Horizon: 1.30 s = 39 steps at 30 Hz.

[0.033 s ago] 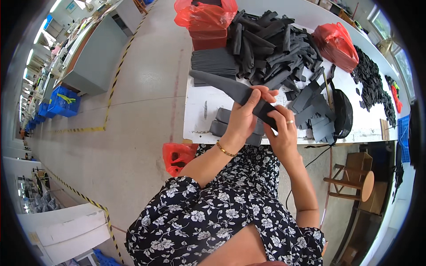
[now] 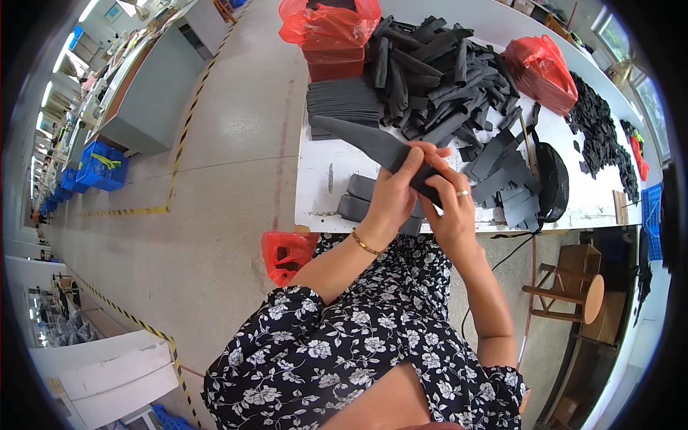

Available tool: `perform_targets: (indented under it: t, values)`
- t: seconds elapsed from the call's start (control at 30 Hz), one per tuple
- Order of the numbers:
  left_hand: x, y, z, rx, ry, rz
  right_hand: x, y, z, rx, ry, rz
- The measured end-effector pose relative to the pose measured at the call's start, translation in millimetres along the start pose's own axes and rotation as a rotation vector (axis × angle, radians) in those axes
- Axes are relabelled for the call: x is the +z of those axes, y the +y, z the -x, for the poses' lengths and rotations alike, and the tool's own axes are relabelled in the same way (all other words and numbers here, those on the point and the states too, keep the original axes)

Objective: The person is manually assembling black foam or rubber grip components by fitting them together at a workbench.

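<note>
A long dark grey strip of sheet material (image 2: 364, 140) is held above the near edge of the white table, its far end pointing up and left. My left hand (image 2: 395, 192) grips it near the middle, thumb on top. At the strip's near end, the fingers of my right hand (image 2: 453, 204) are closed round it. Below my hands lie small stacks of grey pieces (image 2: 356, 206), partly hidden by my left hand. Beyond the strip's far end is a neat stack of flat grey strips (image 2: 344, 100).
A big heap of curled dark strips (image 2: 437, 72) covers the table's back. Red plastic bags (image 2: 541, 72) stand there too. Flat grey pieces (image 2: 517, 204) and a black pouch (image 2: 552, 183) lie at right. A wooden stool (image 2: 573, 297) stands below. Another red bag (image 2: 287, 254) hangs by the table's left corner.
My right hand has shifted slightly up and left along the strip, its fingers more bent. The strip's far end has moved a little to the right. My left hand keeps its hold.
</note>
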State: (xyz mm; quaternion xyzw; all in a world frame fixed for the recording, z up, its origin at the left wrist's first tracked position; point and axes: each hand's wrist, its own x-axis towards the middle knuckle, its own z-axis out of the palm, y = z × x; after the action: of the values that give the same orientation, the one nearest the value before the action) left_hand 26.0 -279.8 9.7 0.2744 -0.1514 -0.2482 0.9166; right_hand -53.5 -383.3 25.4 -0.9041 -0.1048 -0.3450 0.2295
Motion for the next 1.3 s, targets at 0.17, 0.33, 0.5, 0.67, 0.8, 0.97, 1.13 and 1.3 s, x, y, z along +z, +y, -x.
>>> perform_targets:
  t: [0.17, 0.33, 0.5, 0.67, 0.8, 0.97, 1.13, 1.3]
  values:
    - [-12, 13, -8, 0.097, 0.042, -0.012, -8, -4, -4, 0.111, -0.109, -0.019]
    - [2, 4, -3, 0.048, 0.028, 0.048, 0, -1, -14, 0.037, -0.067, -0.035]
    - [9, 23, -5, 0.069, 0.09, 0.086, -7, 10, -11, -0.002, -0.077, -0.027]
    - [6, 19, -5, 0.177, -0.034, 0.147, -11, 7, -21, -0.12, -0.038, -0.035]
    - [10, 13, 1, 0.162, 0.004, 0.114, -8, 8, -22, -0.179, 0.006, -0.057]
    - [7, 7, 2, 0.161, -0.008, 0.126, -5, 7, -24, -0.162, -0.021, -0.097]
    - [6, 6, 4, 0.107, 0.031, 0.112, 0, 5, -26, -0.137, -0.005, -0.117]
    - [2, 8, 2, 0.104, 0.041, 0.105, 1, 6, -22, -0.085, -0.047, -0.096]
